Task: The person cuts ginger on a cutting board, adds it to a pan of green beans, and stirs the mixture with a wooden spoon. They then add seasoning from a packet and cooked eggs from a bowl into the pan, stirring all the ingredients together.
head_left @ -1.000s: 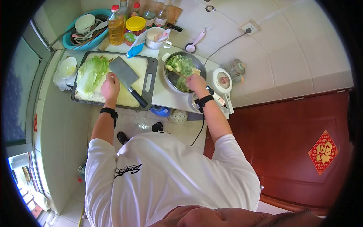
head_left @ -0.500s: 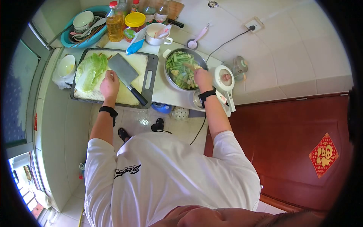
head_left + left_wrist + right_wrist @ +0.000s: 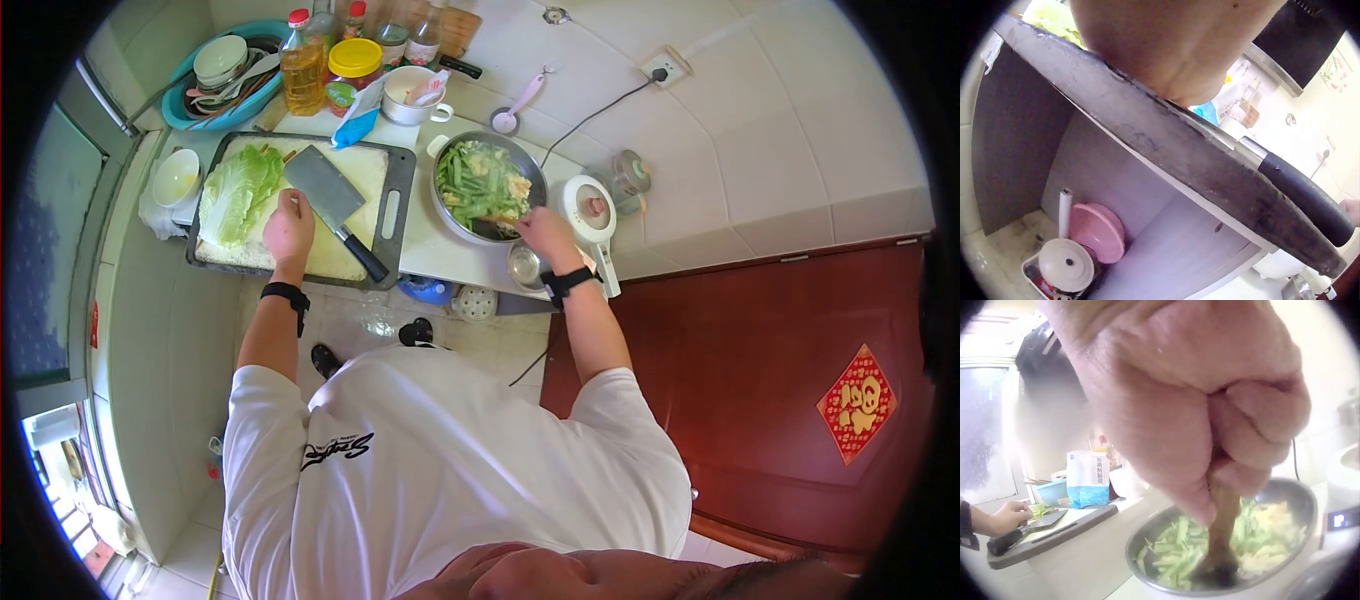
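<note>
In the head view my right hand [image 3: 550,238] is at the near right rim of a deep electric pan [image 3: 437,205]. It grips the handle of a wooden spatula [image 3: 1222,534], whose darker end is down among the food. Cut green vegetables [image 3: 460,190] and pale yellow pieces like egg [image 3: 519,187] fill the pan. My left hand [image 3: 288,230] rests on the cutting board [image 3: 400,165], loosely curled and holding nothing. Beside its fingertips lies a cleaver [image 3: 328,187], black handle toward me. Lettuce leaves [image 3: 235,195] are on the board's left side.
A small white lidded pot [image 3: 585,215] and a glass bowl [image 3: 524,266] sit right of the pan. Behind the board stand an oil bottle [image 3: 302,75], a yellow-lidded jar [image 3: 355,70] and a white cup [image 3: 405,95]. A cord [image 3: 600,107] runs to the wall socket.
My right hand has moved around the pan with the spatula, now lower and nearer the rim. The vegetables have been shifted about. My left hand, the cleaver and the lettuce stay put.
</note>
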`<action>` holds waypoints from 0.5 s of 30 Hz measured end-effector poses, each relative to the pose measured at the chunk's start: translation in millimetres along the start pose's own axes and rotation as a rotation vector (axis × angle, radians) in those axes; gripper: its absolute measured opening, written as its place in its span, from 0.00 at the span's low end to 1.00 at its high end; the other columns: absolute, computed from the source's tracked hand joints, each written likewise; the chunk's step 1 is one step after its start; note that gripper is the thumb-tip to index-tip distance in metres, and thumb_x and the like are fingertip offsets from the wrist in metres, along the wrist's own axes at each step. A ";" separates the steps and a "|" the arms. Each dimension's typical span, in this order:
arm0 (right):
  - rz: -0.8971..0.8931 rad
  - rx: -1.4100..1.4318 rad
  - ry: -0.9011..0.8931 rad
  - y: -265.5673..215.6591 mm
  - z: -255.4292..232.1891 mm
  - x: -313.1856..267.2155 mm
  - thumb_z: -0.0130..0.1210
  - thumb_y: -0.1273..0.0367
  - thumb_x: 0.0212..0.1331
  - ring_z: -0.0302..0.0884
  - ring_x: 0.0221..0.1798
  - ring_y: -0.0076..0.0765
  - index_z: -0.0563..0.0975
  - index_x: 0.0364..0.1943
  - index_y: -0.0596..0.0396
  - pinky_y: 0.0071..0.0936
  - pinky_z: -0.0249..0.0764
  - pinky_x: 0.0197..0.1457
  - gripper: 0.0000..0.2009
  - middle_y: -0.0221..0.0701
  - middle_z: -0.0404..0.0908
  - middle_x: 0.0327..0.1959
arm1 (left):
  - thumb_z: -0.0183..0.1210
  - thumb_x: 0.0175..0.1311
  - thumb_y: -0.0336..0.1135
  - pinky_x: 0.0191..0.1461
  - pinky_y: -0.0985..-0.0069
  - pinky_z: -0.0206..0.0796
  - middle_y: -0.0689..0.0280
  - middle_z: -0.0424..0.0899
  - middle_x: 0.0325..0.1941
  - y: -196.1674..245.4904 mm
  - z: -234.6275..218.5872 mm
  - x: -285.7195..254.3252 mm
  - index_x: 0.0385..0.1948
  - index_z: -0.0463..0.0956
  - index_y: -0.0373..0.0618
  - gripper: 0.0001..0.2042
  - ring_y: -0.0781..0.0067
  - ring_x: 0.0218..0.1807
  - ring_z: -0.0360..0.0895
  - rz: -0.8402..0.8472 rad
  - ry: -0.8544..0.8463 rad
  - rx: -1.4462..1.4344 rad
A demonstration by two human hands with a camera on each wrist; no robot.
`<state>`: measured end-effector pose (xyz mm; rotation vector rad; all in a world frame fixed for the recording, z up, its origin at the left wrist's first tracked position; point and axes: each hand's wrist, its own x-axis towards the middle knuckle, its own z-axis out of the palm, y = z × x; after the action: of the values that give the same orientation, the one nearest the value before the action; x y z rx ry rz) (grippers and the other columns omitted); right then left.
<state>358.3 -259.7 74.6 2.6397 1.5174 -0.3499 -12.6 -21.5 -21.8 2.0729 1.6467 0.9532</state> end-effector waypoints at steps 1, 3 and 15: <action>0.073 0.077 0.089 -12.0 -3.0 3.8 0.58 0.61 0.54 0.83 0.35 0.53 0.86 0.31 0.49 0.45 0.78 0.39 0.10 0.42 0.84 0.30 | 0.54 0.67 0.41 0.27 0.58 0.69 0.63 0.82 0.21 -0.3 0.1 1.9 0.36 0.76 0.54 0.06 0.53 0.24 0.80 0.006 0.005 0.000; 0.073 0.106 0.171 -16.6 -7.0 11.0 0.58 0.60 0.54 0.83 0.35 0.53 0.85 0.30 0.50 0.45 0.78 0.39 0.10 0.43 0.84 0.29 | 0.54 0.67 0.42 0.27 0.58 0.69 0.64 0.82 0.21 -0.5 0.2 1.3 0.36 0.76 0.54 0.06 0.54 0.25 0.81 0.005 -0.011 0.008; 0.011 0.042 0.194 -4.5 12.5 16.6 0.57 0.59 0.58 0.83 0.37 0.50 0.86 0.39 0.41 0.43 0.79 0.42 0.10 0.39 0.85 0.31 | 0.54 0.67 0.42 0.26 0.57 0.68 0.64 0.82 0.21 0.6 -1.3 -0.8 0.36 0.75 0.55 0.06 0.53 0.25 0.80 -0.003 0.003 -0.008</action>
<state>360.5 -245.7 58.8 2.7845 1.5635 -0.1282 -13.1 -22.6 -20.8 2.0639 1.6450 0.9606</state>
